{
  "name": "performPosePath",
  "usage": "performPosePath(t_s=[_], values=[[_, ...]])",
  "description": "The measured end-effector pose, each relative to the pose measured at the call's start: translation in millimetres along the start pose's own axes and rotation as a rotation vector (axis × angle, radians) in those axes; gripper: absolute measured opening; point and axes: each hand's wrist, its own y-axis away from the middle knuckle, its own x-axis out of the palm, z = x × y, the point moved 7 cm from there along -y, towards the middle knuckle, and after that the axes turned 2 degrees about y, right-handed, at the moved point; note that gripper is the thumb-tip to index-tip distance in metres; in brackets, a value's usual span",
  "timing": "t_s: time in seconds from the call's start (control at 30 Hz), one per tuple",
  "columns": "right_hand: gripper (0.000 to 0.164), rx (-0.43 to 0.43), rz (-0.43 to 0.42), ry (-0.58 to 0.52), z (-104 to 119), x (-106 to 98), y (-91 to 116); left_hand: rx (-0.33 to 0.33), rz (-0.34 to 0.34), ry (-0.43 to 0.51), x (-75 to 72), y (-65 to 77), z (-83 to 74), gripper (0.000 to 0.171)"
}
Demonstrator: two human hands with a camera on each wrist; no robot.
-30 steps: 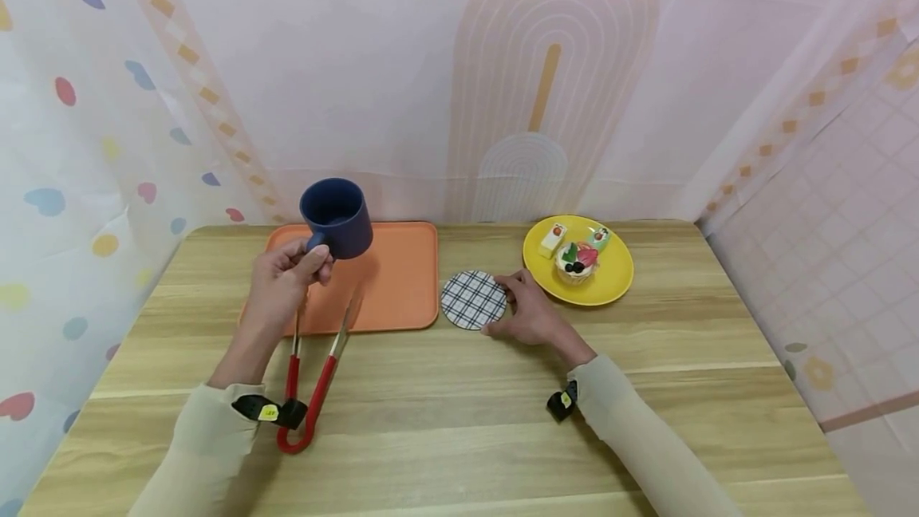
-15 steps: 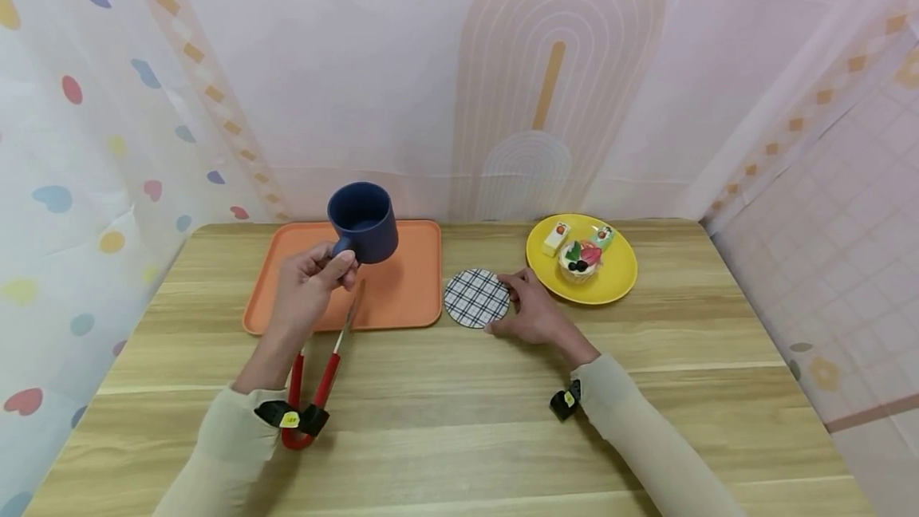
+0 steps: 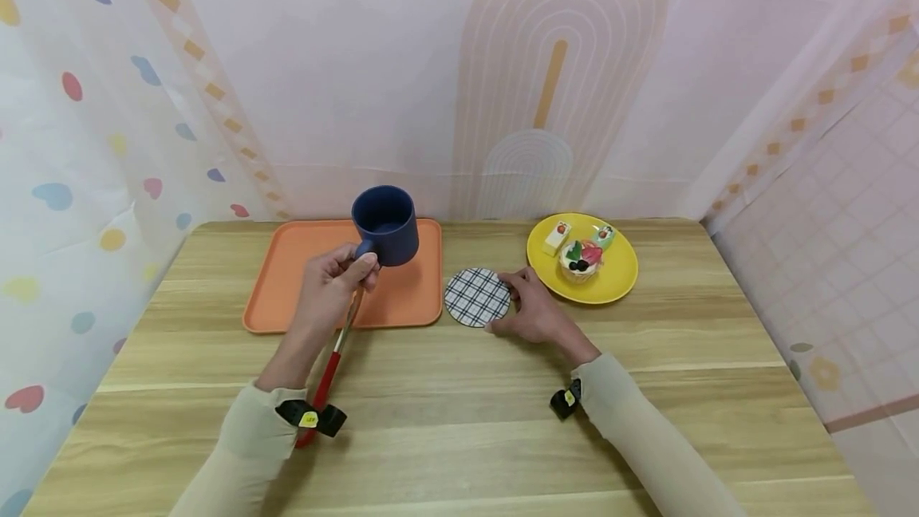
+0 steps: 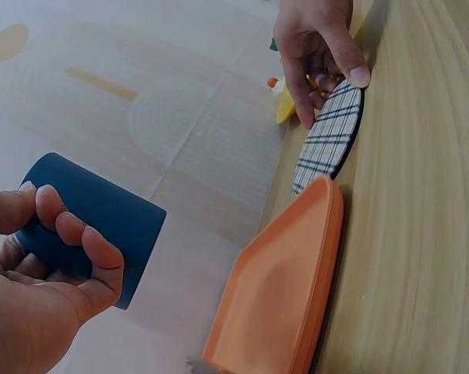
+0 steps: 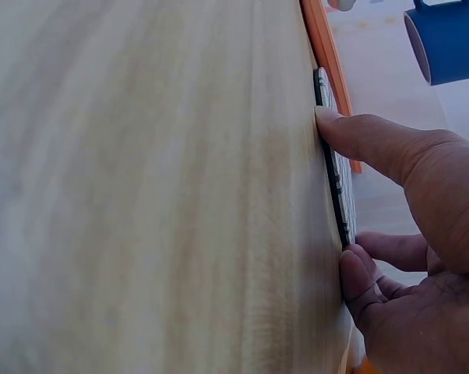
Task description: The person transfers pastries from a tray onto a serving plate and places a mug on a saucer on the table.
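My left hand (image 3: 326, 290) grips a dark blue mug (image 3: 391, 234) by its handle, holding it upright in the air over the right part of the orange tray (image 3: 287, 282). In the left wrist view the fingers curl at the side of the mug (image 4: 102, 222). On the table right of the tray lies a round plaid coaster (image 3: 474, 298). My right hand (image 3: 537, 311) holds the coaster at its right edge, thumb on the near side and fingers on the far side. The right wrist view shows the thumb and fingertips at the rim of the coaster (image 5: 340, 183), which lies flat on the wood.
Red-handled tongs (image 3: 327, 380) lie partly under my left forearm, tips reaching onto the tray. A yellow plate (image 3: 613, 274) at the back right bears a fruit tart (image 3: 578, 262) and two small cake pieces. A patterned curtain (image 3: 359, 62) hangs behind the table.
My left hand has carried the mug rightward across the tray, and the left forearm now covers more of the tongs. My right hand and the coaster stay in place.
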Motion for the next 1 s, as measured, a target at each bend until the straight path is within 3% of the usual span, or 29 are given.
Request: performPosePath(t_s=[0.83, 1.0], values=[[0.088, 0.015, -0.005, 0.005, -0.7, -0.9, -2.2, -0.036, 0.074, 0.001, 36.2, -1.0, 14.1, 0.031], [0.089, 0.011, 0.003, 0.003, -2.1, -0.6, -1.4, -0.008, 0.106, 0.009, 46.0, -2.2, 19.5, 0.029]])
